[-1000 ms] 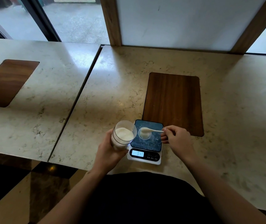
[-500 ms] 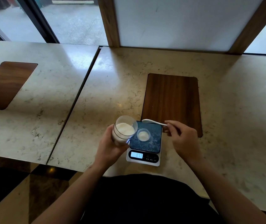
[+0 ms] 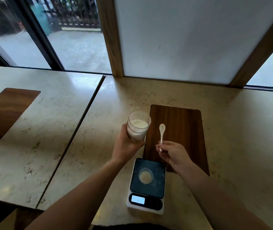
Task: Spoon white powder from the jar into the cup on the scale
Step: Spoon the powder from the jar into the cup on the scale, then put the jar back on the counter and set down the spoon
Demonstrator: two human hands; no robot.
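The left hand has its grip wrapped around a clear jar. The fingers are closed on the lower part of the jar. The jar is held up, open at the top, and it tips a little to the right. White powder fills much of it.

The right hand has its grip pinched on the handle end of a small white spoon. The spoon points away, toward the far side, with its bowl at the far end. The bowl looks empty, but it is too small to be sure. The spoon is just right of the jar and does not touch it.

Both hands are over the near left part of a dark wooden board set into the worktop.

Nearer than the hands sits a small scale. It has a dark top plate and a white base. Its little screen is lit, but the numbers are too blurry to read. A small clear cup stands on the middle of the dark plate. There is some pale powder in the bottom of the cup.

Another wooden board is set into the worktop far off to the left.
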